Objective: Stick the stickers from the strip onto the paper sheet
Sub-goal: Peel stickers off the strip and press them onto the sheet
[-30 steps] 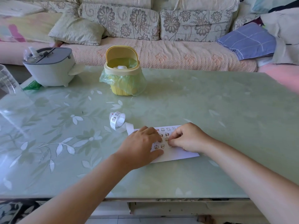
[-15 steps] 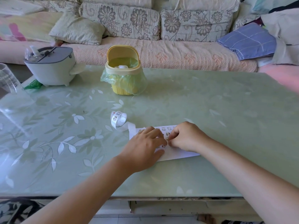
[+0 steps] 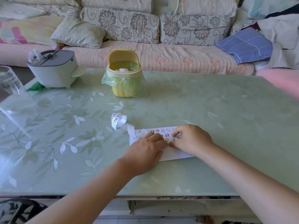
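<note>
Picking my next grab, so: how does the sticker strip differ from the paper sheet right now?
The sticker strip is narrow and curls into a loop; the paper sheet is wide and lies flat. The strip's loop lies free, left of the sheet; the sheet is under the left hand and right hand. Both are white, on the table.

- A home living room: a floral-cushioned sofa (image 3: 145, 50) runs behind the tabletop (image 3: 210, 110).
- Loose pillows (image 3: 77, 33) and folded bedding (image 3: 246, 44) lie on it.
- A small yellow bin (image 3: 123, 73) with a liner stands on the tabletop.
</note>
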A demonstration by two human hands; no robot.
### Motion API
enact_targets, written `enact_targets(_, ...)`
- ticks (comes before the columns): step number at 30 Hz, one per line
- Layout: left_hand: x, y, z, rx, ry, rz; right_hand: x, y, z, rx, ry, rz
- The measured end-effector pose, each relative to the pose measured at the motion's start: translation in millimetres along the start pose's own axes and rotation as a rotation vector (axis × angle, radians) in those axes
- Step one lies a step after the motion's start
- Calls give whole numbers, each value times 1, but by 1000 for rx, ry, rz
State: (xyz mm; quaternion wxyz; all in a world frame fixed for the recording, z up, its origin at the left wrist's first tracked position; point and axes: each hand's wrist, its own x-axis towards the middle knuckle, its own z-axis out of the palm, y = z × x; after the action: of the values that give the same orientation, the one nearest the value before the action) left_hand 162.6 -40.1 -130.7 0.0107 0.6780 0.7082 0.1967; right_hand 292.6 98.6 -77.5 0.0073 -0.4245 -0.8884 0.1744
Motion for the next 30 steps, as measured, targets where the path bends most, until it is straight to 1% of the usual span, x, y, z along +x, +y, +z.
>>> enact_targets(3, -1, 2, 2, 72, 18, 20, -8, 4, 7, -25, 20, -120)
enact_targets(5, -1, 4, 2, 93, 43, 32, -15, 8, 12, -100, 36, -243)
enact_targets(8, -1, 5, 3, 117, 52, 42, -23, 16, 19, -189, 34, -381)
enact_targets(12, -1, 5, 3, 148, 49, 44, -30, 26, 25, -257, 112, -479)
enact_targets(16, -1, 5, 3, 143, 55, 39, -36, 33, 30, -273, 171, -530)
enact_targets(20, -1, 5, 3, 137, 50, 33, -41, 36, 24, -225, 175, -548)
enact_targets(26, -2, -1, 0, 34, 45, 84, -38, 33, 20, -132, 127, -478)
enact_targets(30, -5, 2, 0, -22, 64, 34, -34, 28, 20, -191, 105, -450)
